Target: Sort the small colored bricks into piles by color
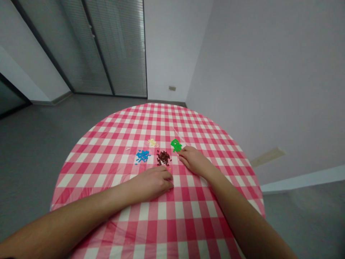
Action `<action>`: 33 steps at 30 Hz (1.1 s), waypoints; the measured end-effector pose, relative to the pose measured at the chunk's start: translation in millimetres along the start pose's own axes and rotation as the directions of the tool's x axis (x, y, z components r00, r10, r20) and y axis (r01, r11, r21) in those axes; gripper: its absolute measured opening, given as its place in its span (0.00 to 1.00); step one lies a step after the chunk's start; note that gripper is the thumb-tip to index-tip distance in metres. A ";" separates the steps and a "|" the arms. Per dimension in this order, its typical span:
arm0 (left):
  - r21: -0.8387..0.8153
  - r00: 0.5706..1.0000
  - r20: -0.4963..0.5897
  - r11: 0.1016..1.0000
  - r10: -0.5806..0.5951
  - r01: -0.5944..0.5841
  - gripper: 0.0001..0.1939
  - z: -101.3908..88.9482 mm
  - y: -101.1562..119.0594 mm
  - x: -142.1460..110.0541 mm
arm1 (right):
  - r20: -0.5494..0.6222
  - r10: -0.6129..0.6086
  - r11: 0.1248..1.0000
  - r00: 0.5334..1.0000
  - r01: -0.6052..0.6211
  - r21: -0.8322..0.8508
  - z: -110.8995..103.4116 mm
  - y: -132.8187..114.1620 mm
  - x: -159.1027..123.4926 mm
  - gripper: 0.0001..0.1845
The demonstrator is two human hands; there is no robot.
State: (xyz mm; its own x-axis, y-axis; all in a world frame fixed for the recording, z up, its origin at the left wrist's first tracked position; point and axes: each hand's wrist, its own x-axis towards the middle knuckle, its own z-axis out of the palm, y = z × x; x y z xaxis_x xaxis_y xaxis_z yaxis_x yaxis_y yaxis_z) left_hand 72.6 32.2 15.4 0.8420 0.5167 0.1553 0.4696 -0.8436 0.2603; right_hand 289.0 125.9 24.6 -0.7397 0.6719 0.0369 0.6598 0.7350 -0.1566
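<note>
Small loose pieces lie in separate heaps on a checked tablecloth: green pieces [176, 145], dark brown pieces [163, 158], blue pieces [142, 156] and cream pieces [152, 142]. My right hand [194, 160] reaches to the lower right edge of the green heap, fingers slightly apart. Whether it touches a piece is too small to tell. Just below the brown heap, my left hand [157, 180] rests low over the cloth. Its fingers curl downward and inward, so their tips and anything between them are hidden.
The round table [188, 212] wears a red-and-white checked cloth, wrinkled at the lower left. A white wall [269, 79] stands close on the right. Glass panels with blinds [118, 46] rise behind at the left, and grey floor [32, 154] shows beside the table.
</note>
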 end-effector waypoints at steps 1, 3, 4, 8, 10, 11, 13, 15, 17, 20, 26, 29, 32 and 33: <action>-0.005 1.000 0.007 1.000 -0.001 0.001 0.09 0.0 0.2 0.1 | 0.000 -0.008 1.000 1.000 0.008 -0.016 1.1 -0.5 0.9 0.15; -0.021 1.000 0.019 1.000 -0.004 0.005 0.09 -0.5 0.9 0.1 | 0.008 -0.025 0.998 1.000 0.025 -0.053 2.6 -2.1 2.4 0.16; -0.032 1.000 0.026 0.999 -0.007 0.008 0.08 -1.0 1.3 0.1 | 0.018 -0.030 0.997 0.999 0.031 -0.067 2.7 -3.3 2.7 0.16; -0.068 0.998 0.053 0.997 -0.019 0.023 0.08 -2.7 1.4 0.0 | 0.073 -0.002 0.998 0.997 0.007 -0.063 -1.9 -9.4 0.6 0.16; -0.077 0.998 0.058 0.997 -0.014 0.018 0.09 -2.5 0.8 0.0 | 0.085 0.012 0.999 0.996 -0.007 -0.050 -5.0 -11.8 -1.1 0.15; -0.081 0.999 0.051 0.997 -0.006 0.010 0.09 -2.3 0.5 0.1 | 0.081 0.010 0.999 0.997 -0.007 -0.045 -6.0 -12.7 -1.7 0.14; -0.102 1.000 0.020 0.995 0.009 -0.007 0.09 -2.2 0.7 0.3 | 0.061 -0.005 0.999 0.998 0.007 -0.036 -6.5 -13.7 -1.9 0.12; -0.145 1.000 -0.018 0.989 0.005 -0.008 0.09 -3.4 1.9 0.5 | 0.059 -0.028 0.999 0.998 0.030 -0.030 -5.4 -14.1 -1.5 0.10; -0.197 0.999 -0.038 0.980 -0.017 0.009 0.08 -6.2 3.5 0.5 | 0.081 -0.051 0.999 0.995 0.052 -0.010 -4.2 -13.6 -2.1 0.10; -0.250 0.998 -0.036 0.968 -0.046 0.035 0.09 -12.4 4.5 -0.1 | 0.056 -0.076 0.994 0.996 0.071 0.087 -5.4 -8.2 -5.8 0.10; -0.287 0.997 -0.026 0.956 -0.076 0.065 0.12 -24.4 -4.6 -4.6 | -0.215 0.217 0.969 0.952 -0.183 0.168 -12.8 25.5 -13.4 0.13; -0.250 0.991 -0.024 0.961 -0.128 0.118 0.15 -27.9 -14.1 -9.0 | -0.130 0.229 0.966 0.965 -0.210 0.149 -11.6 35.5 -13.4 0.13; -0.202 0.982 -0.038 0.964 -0.183 0.172 0.16 -29.8 -23.4 -12.7 | -0.099 0.158 0.973 0.982 -0.138 0.182 -8.3 32.4 -12.0 0.12; -0.194 0.979 -0.044 0.963 -0.197 0.185 0.16 -30.1 -25.9 -13.6 | -0.105 0.134 0.975 0.985 -0.112 0.195 -7.3 29.9 -11.4 0.13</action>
State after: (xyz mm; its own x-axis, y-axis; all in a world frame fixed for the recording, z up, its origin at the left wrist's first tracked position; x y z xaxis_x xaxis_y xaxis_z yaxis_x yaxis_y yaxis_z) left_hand 41.0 51.4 35.3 0.7205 0.6787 0.1425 0.5570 -0.6887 0.4642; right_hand 318.0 140.9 26.8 -0.6269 0.7700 0.1187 0.6998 0.6235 -0.3487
